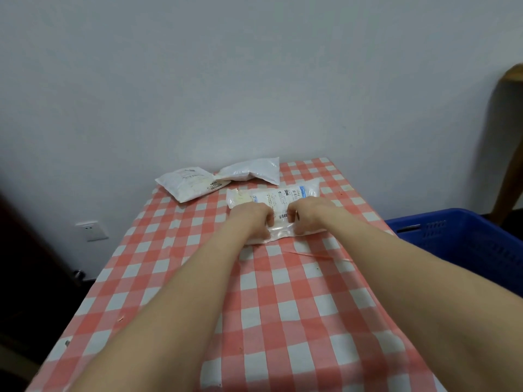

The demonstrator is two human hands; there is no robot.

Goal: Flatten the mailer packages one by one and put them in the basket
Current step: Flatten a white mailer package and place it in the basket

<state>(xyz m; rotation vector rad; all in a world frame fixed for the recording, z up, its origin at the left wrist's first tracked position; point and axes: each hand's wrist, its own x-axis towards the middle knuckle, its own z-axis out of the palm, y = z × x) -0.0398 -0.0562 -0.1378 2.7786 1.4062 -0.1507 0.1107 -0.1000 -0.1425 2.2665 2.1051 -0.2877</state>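
Plastic film, thin and glossy: that's the labelled mailer, lying past the middle of the checked tablecloth with its far end toward the wall. Left hand and right hand are both down on its near half, close together, fingers curled into the film either side of the barcode strip, gripping it. Judging by the wrinkles, it's light and soft, probably with trapped air or a small soft load inside. It looks slippery too, so it could skate on the cloth under a push. The best hold looks like the flat sealed edges, not the slick middle. Two more sit by the wall, a puffy white mailer and a printed mailer, touching each other. The blue basket stands off the table's right side, near the right forearm.
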